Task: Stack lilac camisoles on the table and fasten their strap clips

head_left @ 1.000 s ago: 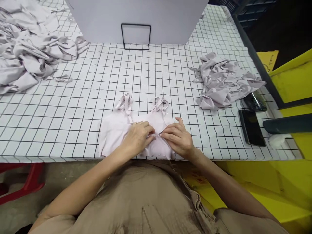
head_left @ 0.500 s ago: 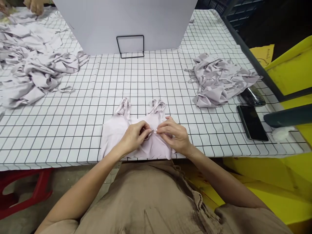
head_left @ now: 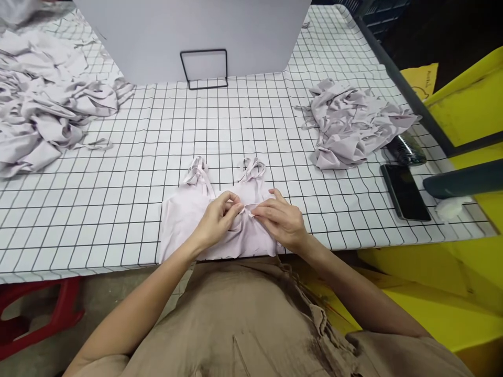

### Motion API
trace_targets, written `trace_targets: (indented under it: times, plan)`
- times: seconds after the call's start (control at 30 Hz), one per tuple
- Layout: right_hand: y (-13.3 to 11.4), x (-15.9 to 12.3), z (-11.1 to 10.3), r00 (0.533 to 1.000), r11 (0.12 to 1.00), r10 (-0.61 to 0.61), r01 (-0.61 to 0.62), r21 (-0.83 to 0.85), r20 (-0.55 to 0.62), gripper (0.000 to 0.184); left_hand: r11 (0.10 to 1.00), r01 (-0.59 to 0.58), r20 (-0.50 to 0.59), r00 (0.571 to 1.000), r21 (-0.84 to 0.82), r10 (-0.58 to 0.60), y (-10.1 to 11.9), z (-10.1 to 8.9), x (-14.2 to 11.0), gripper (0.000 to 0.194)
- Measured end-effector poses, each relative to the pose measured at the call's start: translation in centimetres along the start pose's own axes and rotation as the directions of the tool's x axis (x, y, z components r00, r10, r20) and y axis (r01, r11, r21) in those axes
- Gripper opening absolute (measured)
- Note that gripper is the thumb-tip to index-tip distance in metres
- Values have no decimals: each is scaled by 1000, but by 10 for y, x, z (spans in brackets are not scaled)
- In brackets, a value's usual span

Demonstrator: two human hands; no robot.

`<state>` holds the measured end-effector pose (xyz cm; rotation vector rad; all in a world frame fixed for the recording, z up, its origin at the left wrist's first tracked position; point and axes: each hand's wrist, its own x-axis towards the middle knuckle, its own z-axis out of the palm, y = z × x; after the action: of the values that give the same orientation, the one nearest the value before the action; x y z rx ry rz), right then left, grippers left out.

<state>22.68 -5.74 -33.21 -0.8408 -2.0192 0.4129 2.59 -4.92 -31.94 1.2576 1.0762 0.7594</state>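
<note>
A pale pink strappy bra top (head_left: 184, 214) lies flat at the table's front edge, its two shoulder straps looped away from me. My left hand (head_left: 220, 217) pinches one end of the top's thin back band near its middle. Facing it, my right hand (head_left: 281, 217) pinches the other end between thumb and index finger, the remaining fingers loosely curled or raised. The two ends meet or nearly meet in the small gap between my fingertips. A small clasp there is mostly hidden by the fingers.
Similar garments form a large heap (head_left: 47, 110) at left and a smaller pile (head_left: 349, 125) at right. Beside the latter lie a black phone (head_left: 405, 192) and a dark shiny object (head_left: 406, 149). A grey-white panel (head_left: 196, 31) with a black wire frame stands at the back.
My hands stay at the band, and the white clasp seen between the fingertips earlier is now turned or covered. The view has shifted slightly. The other person's hands at top left are out of sight.
</note>
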Motion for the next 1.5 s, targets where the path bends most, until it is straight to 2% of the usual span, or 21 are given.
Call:
trace_targets:
  times: [0.1,0.3,0.53,0.67,0.83,1.03,1.2,1.33,1.5]
  plan:
    - [1,0,1,1000,1000,-4,4,-12,6,29,992,41,3,999,-119,-41,3,1,2,33]
    - [-9,8,-4,977,947,214,-209,245,5,28,961,93,-50,993,-262,-110,8,1,2,39]
    - [-16,11,-5,894,831,446,-430,354,39,23,912,198,-87,966,-359,-244,12,3,-1,43]
    - [-16,12,-3,906,871,418,-421,253,68,10,886,196,-112,958,-421,-265,13,7,-2,39]
    - [-15,12,-2,897,890,435,-441,116,74,8,871,164,-132,959,-463,-250,10,11,-2,35]
    - [-13,23,-13,801,773,541,-594,224,256,17,851,145,-148,957,-504,-251,8,11,-2,32]
    - [-9,36,-24,727,681,569,-679,275,384,23,839,139,-144,958,-526,-249,7,11,-1,30]
    - [-9,43,-27,679,680,548,-702,213,488,20,837,157,-140,953,-525,-267,7,11,0,32]
    - [-8,49,-27,660,698,531,-696,166,532,17,845,159,-145,953,-510,-267,7,11,-2,32]
